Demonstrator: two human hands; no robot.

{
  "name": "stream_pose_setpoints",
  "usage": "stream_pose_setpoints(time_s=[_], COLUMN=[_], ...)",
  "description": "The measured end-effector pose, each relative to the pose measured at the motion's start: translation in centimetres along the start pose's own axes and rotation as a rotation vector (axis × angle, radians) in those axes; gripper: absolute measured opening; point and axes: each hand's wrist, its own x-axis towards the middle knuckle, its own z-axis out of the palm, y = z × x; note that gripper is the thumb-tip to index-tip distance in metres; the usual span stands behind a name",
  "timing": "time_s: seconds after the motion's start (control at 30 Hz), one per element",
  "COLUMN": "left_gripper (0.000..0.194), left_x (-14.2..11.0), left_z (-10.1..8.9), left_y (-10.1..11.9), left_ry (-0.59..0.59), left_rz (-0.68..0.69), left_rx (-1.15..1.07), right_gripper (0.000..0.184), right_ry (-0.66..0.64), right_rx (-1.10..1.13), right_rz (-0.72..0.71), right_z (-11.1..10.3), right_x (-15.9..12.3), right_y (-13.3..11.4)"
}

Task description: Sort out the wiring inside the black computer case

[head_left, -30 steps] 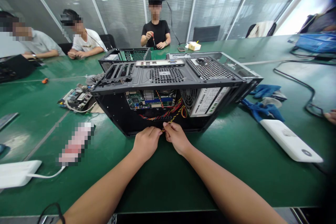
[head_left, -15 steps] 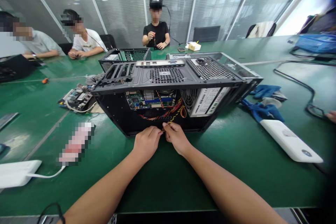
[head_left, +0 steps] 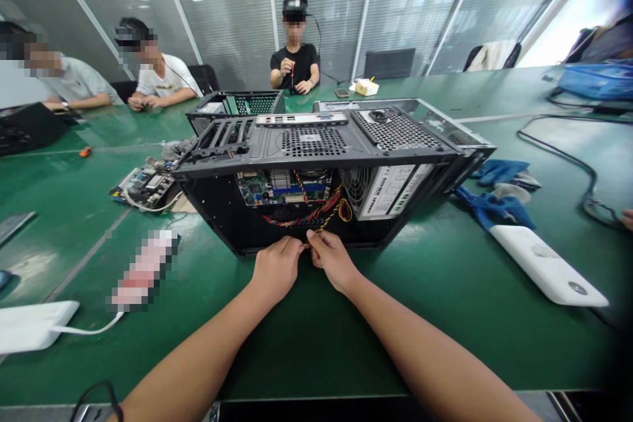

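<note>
A black computer case (head_left: 316,145) lies on its side on the green table (head_left: 306,336), its open side facing me. Inside it I see a motherboard (head_left: 281,186), a power supply (head_left: 383,188) and a bundle of red, yellow and black wires (head_left: 316,214). My left hand (head_left: 277,267) and my right hand (head_left: 332,257) meet at the case's front lower edge. Both are closed in a pinch on the near end of the wires. What exactly sits between the fingertips is too small to make out.
A loose circuit board (head_left: 146,184) lies left of the case, another open case (head_left: 237,105) behind it. Blue gloves (head_left: 494,201) and a white flat device (head_left: 548,267) lie to the right, a white box with a cable (head_left: 34,325) at the near left. Three people sit at the far side.
My hands stay pinched at the same spot by the case. The person at the far end has raised a red-handled tool slightly.
</note>
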Motion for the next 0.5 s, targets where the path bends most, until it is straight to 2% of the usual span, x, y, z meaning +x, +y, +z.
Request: stream_pose_setpoints(time_s=[0.17, 0.5], left_gripper=[0.026, 0.017], left_x=[-0.04, -0.23], left_z=[0.15, 0.25], left_y=[-0.13, -0.29], left_ry=[0.004, 0.064], left_rz=[-0.006, 0.016], left_rx=[0.006, -0.023], right_gripper=[0.053, 0.049], right_ry=[0.024, 0.026], right_rx=[0.053, 0.015], right_rz=[0.021, -0.014], right_z=[0.22, 0.15], right_x=[-0.05, 0.03], right_y=[-0.20, 0.01])
